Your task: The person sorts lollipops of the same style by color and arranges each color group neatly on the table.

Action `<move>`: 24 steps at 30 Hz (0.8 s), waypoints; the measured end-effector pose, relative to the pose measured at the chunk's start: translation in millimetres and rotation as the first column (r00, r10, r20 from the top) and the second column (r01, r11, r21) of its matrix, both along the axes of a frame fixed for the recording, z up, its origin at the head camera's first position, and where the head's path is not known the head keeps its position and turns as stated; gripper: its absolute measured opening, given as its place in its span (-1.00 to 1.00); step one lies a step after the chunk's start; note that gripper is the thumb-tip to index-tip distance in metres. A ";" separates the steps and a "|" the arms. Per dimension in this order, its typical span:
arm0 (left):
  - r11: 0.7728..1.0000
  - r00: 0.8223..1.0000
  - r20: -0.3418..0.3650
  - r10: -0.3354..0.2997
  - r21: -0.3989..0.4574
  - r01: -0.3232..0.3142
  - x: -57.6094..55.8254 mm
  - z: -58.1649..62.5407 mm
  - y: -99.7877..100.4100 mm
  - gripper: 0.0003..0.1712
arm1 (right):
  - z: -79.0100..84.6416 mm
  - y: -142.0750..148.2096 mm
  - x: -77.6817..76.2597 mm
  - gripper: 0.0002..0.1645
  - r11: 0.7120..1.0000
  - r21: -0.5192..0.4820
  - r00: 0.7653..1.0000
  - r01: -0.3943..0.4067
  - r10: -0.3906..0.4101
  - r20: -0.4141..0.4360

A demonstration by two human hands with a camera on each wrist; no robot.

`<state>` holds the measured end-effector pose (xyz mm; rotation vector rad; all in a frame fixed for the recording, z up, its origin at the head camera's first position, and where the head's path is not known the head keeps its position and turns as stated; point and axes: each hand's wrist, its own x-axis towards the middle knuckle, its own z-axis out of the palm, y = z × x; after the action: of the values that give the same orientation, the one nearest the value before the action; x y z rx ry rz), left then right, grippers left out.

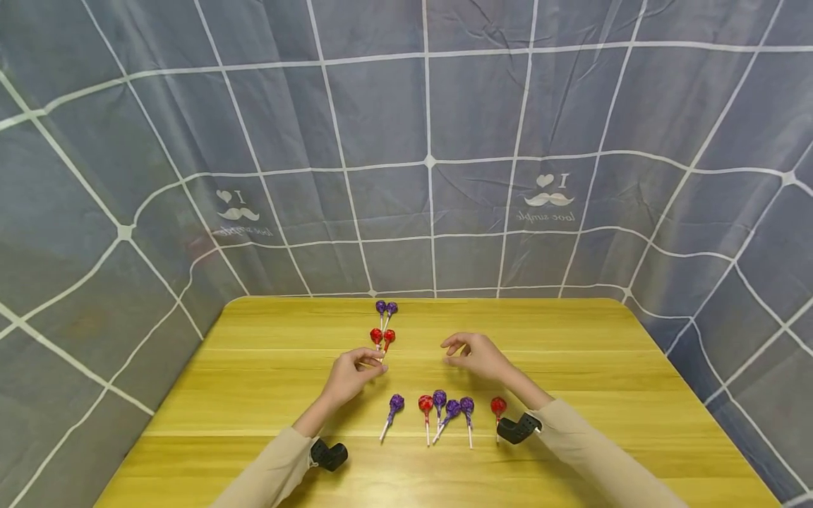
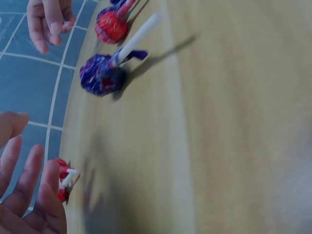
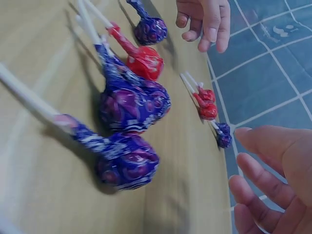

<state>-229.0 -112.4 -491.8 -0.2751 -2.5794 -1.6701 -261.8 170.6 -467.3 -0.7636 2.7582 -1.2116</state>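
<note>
My left hand (image 1: 351, 374) hovers beside the sticks of a pair of red lollipops (image 1: 389, 336), its fingers loosely bent and holding nothing. Behind that pair lie two purple lollipops (image 1: 381, 306) near the table's far edge. My right hand (image 1: 478, 357), relaxed and bare of any object, hangs over the table to the right of them. Nearer to me lies a loose row: a purple lollipop (image 1: 396, 403) on the left, a red lollipop (image 1: 425, 403) beside several purple lollipops (image 3: 129, 161) grouped in the middle, and another red lollipop (image 1: 498, 406) by the right wrist.
The wooden table (image 1: 254, 395) carries all the lollipops. A grey curtain (image 1: 470, 212) with white grid lines hangs behind it and along both sides. A black wrist camera (image 1: 329, 455) sits on the left sleeve, another black wrist camera (image 1: 518, 427) on the right.
</note>
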 end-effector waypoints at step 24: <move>0.898 0.903 0.061 -0.425 -0.096 0.429 17.2 -4.2 -9.4 -0.57 | -18.2 40.6 32.9 -0.60 0.985 0.009 0.983 -0.170 0.169 0.074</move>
<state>-211.8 -121.8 -495.9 -0.8852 -2.7911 -1.6607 -228.9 211.2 -485.5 -0.9128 2.5804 -1.1600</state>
